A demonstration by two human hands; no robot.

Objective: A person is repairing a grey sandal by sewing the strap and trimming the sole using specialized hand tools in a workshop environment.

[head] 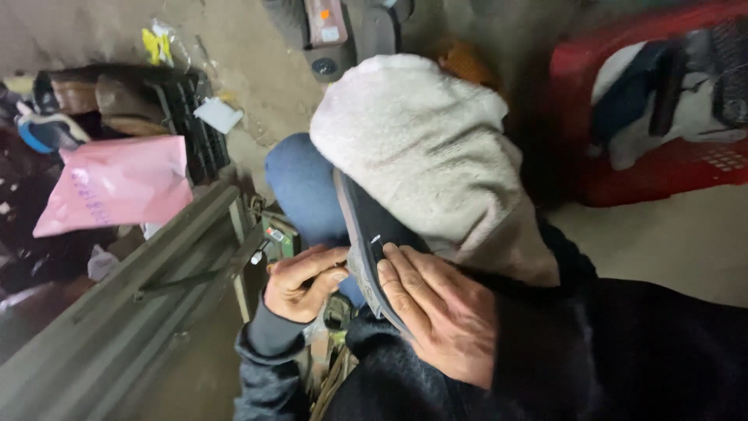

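Head camera looked down on a dark shoe sole (360, 226) held on edge between the two hands, its long axis running from the near end under the right hand's fingers up and away toward the far left, its thin rim facing the camera. A pale grey cloth (425, 148) bulged over the sole's right side and lay against a knee in blue trousers (300, 187) just beyond the left hand. The right hand (436, 312) lay flat with fingers spread and pressed along the sole's lower part. The left hand (300, 282) was curled into a loose fist just left of the sole, thumb toward its rim; whether it pinched anything could not be told. Well beyond and right of the right hand stood a red plastic crate (662, 168) holding dark and white footwear. Far left of the left hand lay a pink plastic bag (117, 187), and behind it a black crate (191, 125) with brown shoes (109, 101) beside it.
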